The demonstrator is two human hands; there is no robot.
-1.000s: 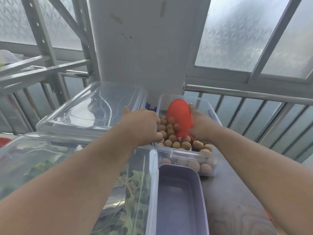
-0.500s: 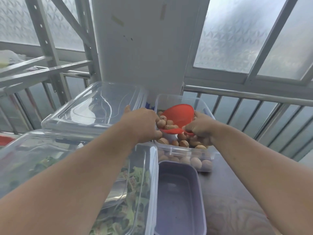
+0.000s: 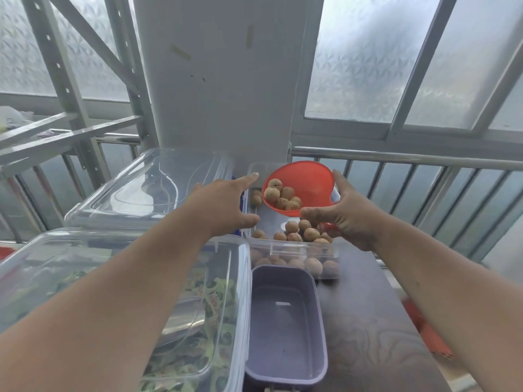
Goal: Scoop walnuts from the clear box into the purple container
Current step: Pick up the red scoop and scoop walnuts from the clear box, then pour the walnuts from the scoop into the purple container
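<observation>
- The right hand (image 3: 346, 215) grips the red scoop (image 3: 302, 188), which is above the clear box (image 3: 294, 247) and carries several walnuts (image 3: 281, 196).
- The left hand (image 3: 223, 205) has relaxed fingers, resting at the left edge of the box.
- More walnuts lie in the box.
- The purple container (image 3: 285, 326) stands just before the box.

Both bare forearms reach forward from the lower corners toward the clear plastic box of walnuts (image 3: 294, 244). The left hand (image 3: 223, 205) lies at the box's left edge, palm down, index finger stretched forward and thumb spread, holding nothing. The right hand (image 3: 343, 215) is above the box's right side, fingers curled round the handle of a round red plastic scoop (image 3: 302, 185), index finger extended up along its rim.
</observation>
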